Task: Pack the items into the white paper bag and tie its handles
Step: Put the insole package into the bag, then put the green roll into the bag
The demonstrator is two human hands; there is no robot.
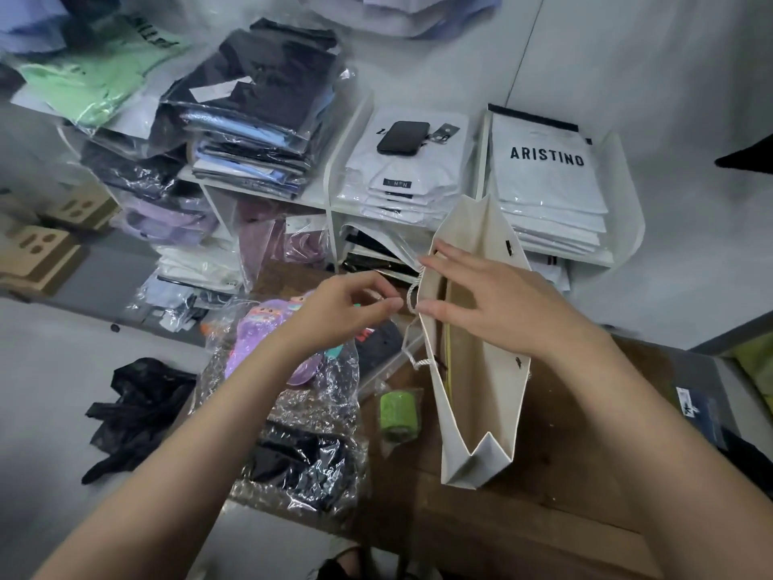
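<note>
The white paper bag [477, 416] stands open on the brown table [556, 496], its mouth facing up at me. My right hand [489, 303] rests on the bag's left rim, fingers spread and pressing the paper. My left hand [343, 307] pinches the bag's white rope handle [412, 295] just left of the bag. Left of the bag lie a green tape roll in plastic [396, 414], a purple toy in bubble wrap [267, 337] and a black item in bubble wrap [301, 458]. Something yellow shows inside the bag along its left wall.
White shelves [330, 198] behind the table hold stacks of packed shirts, a black phone [403, 138] and white ARISTINO mailers [548, 169]. A black plastic bag [138, 408] lies on the floor at left. Cardboard boxes [42, 253] sit at far left.
</note>
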